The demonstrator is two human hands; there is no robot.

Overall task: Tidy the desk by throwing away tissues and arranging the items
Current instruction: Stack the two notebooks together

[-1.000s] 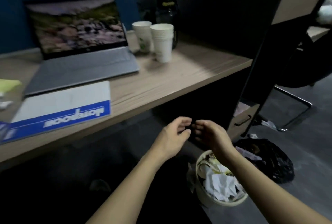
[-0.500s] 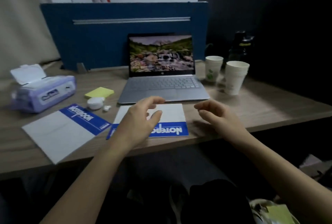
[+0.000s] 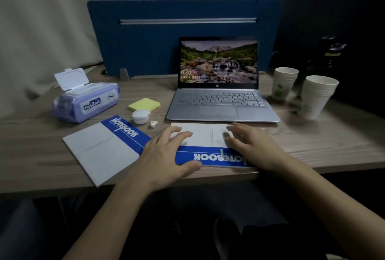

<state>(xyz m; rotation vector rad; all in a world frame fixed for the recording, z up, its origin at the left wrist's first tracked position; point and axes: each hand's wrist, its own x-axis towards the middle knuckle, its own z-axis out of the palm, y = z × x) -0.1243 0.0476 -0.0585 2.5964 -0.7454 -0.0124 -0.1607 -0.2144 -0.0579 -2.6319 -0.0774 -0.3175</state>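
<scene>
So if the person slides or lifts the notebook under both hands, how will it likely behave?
The notebook looks thin and flat, so it is probably light and should slide easily on the smooth desk. Lifted by one edge it would likely sag. Both the left hand and right hand lie on it, which should steady it.

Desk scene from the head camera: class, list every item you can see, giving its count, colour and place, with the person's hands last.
desk: one, wood grain, across the view
divider panel: one, blue, at the back of the desk
laptop: one, silver, open, centre back
notebooks: two, white with blue bands, front left and front centre
wipes pack: one, purple, lid open, left
sticky notes: one pad, yellow, left of the laptop
earbud case: one, white, below the sticky notes
earbud: one, white, beside the case
paper cup stacks: two, white, right
bottle: one, dark, behind the cups
left hand: on the centre notebook
right hand: on the centre notebook
</scene>
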